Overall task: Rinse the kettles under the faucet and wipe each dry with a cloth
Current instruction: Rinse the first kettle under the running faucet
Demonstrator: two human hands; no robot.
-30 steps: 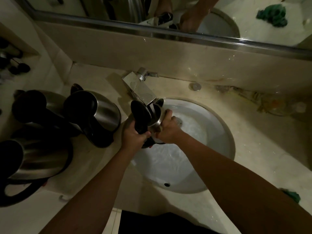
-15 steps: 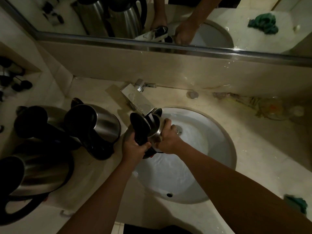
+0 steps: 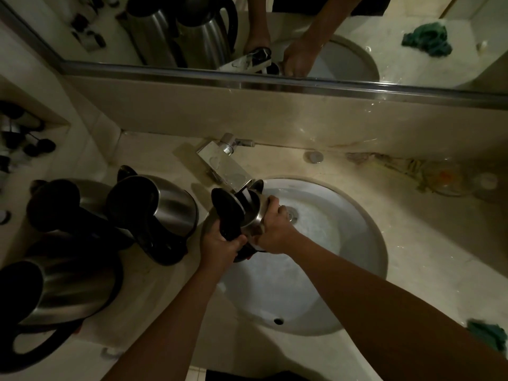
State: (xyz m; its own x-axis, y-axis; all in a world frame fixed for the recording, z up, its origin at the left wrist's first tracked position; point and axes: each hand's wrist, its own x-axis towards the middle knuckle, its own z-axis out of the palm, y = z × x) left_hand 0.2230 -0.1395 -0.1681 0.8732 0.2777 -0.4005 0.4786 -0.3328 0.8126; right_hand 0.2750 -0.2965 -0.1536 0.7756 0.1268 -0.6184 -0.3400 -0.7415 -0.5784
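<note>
A steel kettle (image 3: 251, 213) is held over the left rim of the round white sink (image 3: 365, 243), directly beneath the spout of the chrome faucet (image 3: 225, 167). The kettle is tilted, its black lid (image 3: 226, 209) hinged open toward the left, so that its mouth faces the spout. The left hand (image 3: 218, 244) is curled round the black handle at the kettle's lower end. The right hand (image 3: 273, 232) is wrapped round the steel body, its fingers reaching up to the rim. Both hands are grasping the kettle, and it is kept clear of the basin floor. Water is seen pooled and rippling around the drain (image 3: 291, 214), just right of the right hand.

On the desk (image 3: 428, 243) to the left of the sink, 3 more steel kettles are gathered close together: 1 nearest the sink (image 3: 165, 210) with its lid raised, 1 behind it (image 3: 63, 202), and 1 large in the near left corner (image 3: 68, 284). A crumpled green cloth (image 3: 489, 335) lies on the desk at the far right edge, partly cut off by the right forearm. A mirror (image 3: 357, 31) runs along the wall above, in which kettles, hands and cloth are reflected. Small dark items are set in a recess (image 3: 24, 138) at far left; they cannot be identified.
</note>
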